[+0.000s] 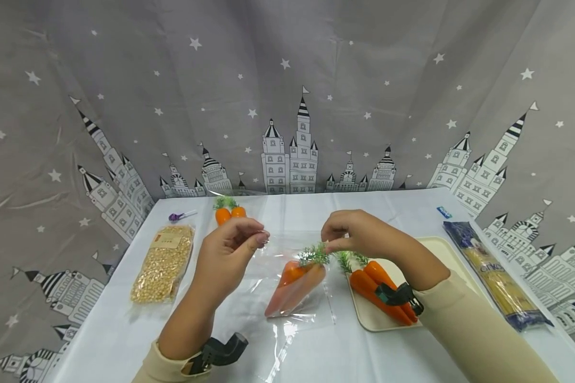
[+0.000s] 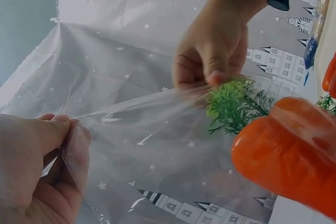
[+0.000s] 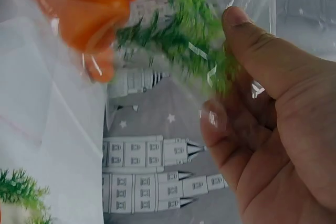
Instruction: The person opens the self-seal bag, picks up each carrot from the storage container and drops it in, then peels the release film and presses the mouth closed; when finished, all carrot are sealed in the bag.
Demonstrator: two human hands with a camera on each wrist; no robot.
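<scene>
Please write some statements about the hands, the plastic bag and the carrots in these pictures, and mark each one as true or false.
1. Both hands pinch the clear plastic bag at its top edge. True: the left hand and the right hand each hold it.
2. The bag is empty. False: carrots with green tops are inside it.
3. More carrots lie on the cream tray. True.
4. The spaghetti pack lies left of the bag. False: it lies at the right, beyond the tray.
5. The pack of yellow grains sits on the tray. False: it lies on the table, at the left.
</scene>
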